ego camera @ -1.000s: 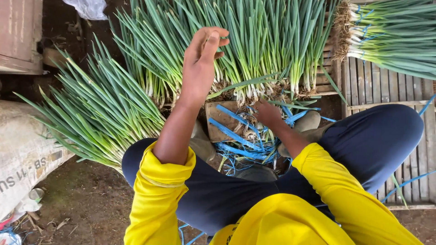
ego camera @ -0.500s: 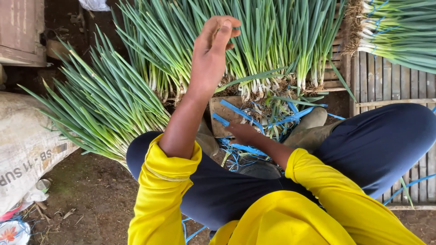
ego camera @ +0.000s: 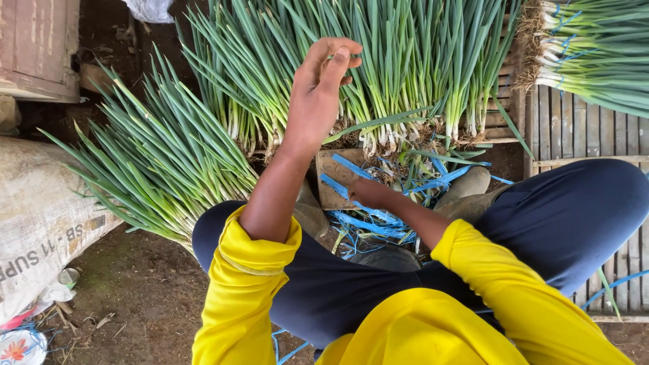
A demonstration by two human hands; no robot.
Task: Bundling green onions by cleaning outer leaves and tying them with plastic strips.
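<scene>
Bundles of green onions (ego camera: 378, 74) lie ahead, with a fanned bundle (ego camera: 155, 169) and a white sack (ego camera: 40, 223) at left. The left hand (ego camera: 318, 94) is raised, fingertips pinched narrowly; what they hold is unclear. The right hand (ego camera: 368, 192) reaches into blue plastic ties (ego camera: 378, 216), its grip hidden.

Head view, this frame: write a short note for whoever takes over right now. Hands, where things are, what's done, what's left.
Left hand: raised over the green onions, fingertips pinched together; whether they hold anything, I cannot tell.
Right hand: low between the knees, on the blue strips; grip not visible.
Things: loose onion pile on the left, a row ahead, strip-tied bundles on the slatted platform at upper right.
Done: those bundles are tied.
Left: the onions in front and on the left lie untied.
</scene>
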